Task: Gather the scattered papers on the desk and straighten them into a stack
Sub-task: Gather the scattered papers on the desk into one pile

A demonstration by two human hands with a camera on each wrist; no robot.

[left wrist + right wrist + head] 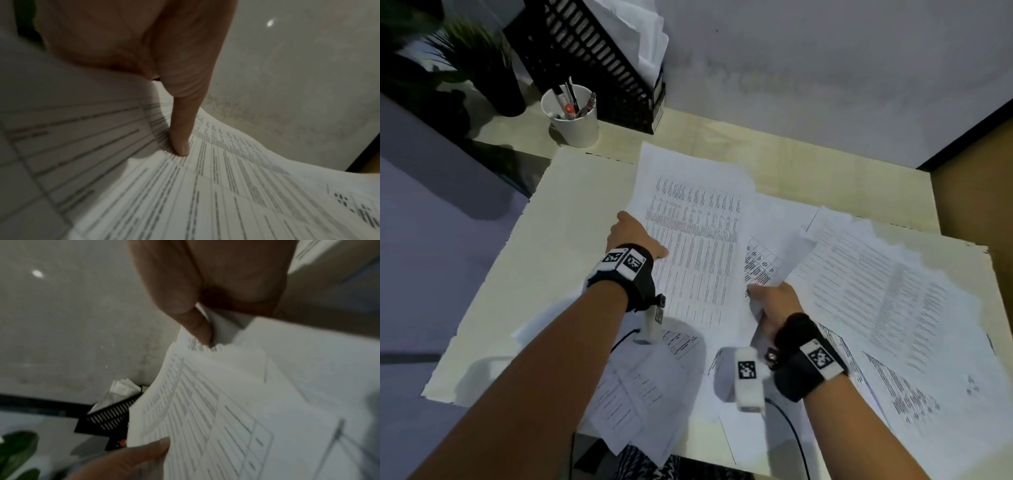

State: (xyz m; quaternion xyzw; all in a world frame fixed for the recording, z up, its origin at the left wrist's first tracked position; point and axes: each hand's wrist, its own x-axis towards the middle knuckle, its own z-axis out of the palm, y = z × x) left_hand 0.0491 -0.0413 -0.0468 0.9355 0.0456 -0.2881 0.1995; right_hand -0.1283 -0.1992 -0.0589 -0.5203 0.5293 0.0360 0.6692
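White printed papers lie scattered over the desk. A large printed sheet (695,240) is lifted at the middle, and both hands hold it. My left hand (640,236) grips its left edge, thumb (180,146) on top and fingers hidden beneath. My right hand (770,301) pinches the sheet's near right corner together with a curled second sheet (780,257); its thumb (197,327) presses on these sheets (236,402). Loose papers (893,308) spread to the right, and more papers (637,394) lie under my forearms near the front edge.
A cream mat (558,240) covers the desk under the papers. At the back left stand a white pen cup (570,114), a black slatted file rack (599,58) holding paper, and a dark potted plant (465,58). A grey wall (825,68) backs the desk.
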